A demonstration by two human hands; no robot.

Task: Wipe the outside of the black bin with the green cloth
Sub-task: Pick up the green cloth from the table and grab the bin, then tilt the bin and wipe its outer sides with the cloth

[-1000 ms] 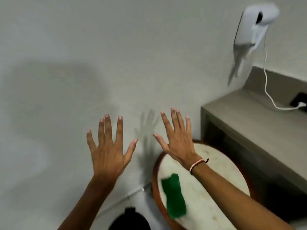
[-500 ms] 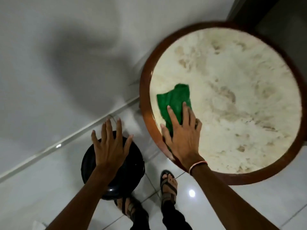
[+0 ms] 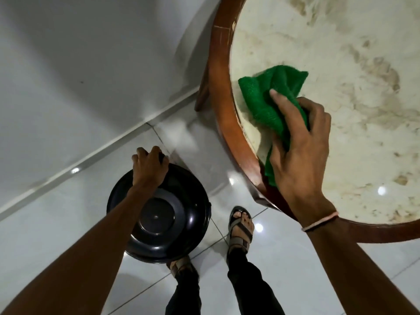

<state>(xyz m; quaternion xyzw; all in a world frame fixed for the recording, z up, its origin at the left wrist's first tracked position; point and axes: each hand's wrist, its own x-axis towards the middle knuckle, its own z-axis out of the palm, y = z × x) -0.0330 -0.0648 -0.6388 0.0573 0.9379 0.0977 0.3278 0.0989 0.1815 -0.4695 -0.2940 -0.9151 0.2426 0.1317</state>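
The black bin point(image 3: 172, 221) stands on the white floor at lower left, seen from above, round and glossy. My left hand point(image 3: 150, 167) curls over its far rim and grips it. The green cloth point(image 3: 268, 98) lies bunched on the round marble-topped table point(image 3: 225, 123), near the table's left edge. My right hand point(image 3: 300, 153) is closed on the cloth's near part, thumb pressed on top. Part of the cloth is hidden under my palm.
The table's brown wooden rim overhangs the floor just right of the bin. A grey wall point(image 3: 79, 64) meets the tiled floor point(image 3: 56, 223) behind the bin. My two sandalled feet point(image 3: 241, 228) stand between bin and table.
The view swung down from the wall to the floor. My left hand dropped onto the bin and closed on its rim. My right hand went from lying flat on the cloth to gripping it.
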